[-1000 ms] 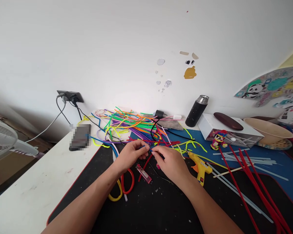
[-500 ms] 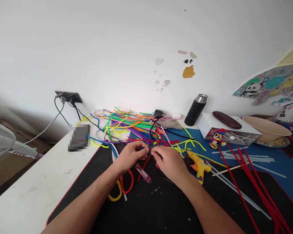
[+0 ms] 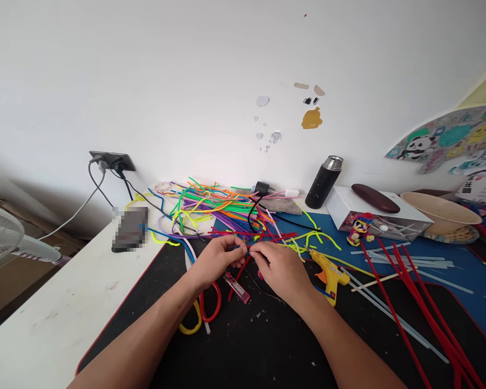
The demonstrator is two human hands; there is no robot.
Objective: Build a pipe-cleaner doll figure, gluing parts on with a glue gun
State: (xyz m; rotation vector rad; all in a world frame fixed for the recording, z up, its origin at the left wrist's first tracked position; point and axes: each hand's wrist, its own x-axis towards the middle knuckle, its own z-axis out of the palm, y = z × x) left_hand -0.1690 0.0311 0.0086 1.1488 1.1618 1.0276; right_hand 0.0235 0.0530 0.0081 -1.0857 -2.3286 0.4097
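While the left hand [image 3: 220, 260] pinches thumb to finger, the right hand [image 3: 282, 267] does likewise just beside it, both closed on a blue stem [image 3: 248, 250] (mostly hidden) above the mat [image 3: 243, 351]. Nearer lies a pink case [image 3: 237, 288], between scissors [image 3: 219, 302] and a glue gun [image 3: 329, 274].

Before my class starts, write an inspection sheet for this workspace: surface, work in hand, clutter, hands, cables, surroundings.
Surface: black, red-edged mat, flecked with pale specks, on a white tabletop
Work in hand: thin blue strand, mostly hidden
Clutter: heap of multicoloured fuzzy stems; yellow plastic glue gun; small pink oblong item
Hands: left hand and right hand both pinched at the strand, close together
Cables: grey cable and black cable plugged into a dark wall socket
Surroundings: white wall; white fan; black cylindrical bottle with silvery top
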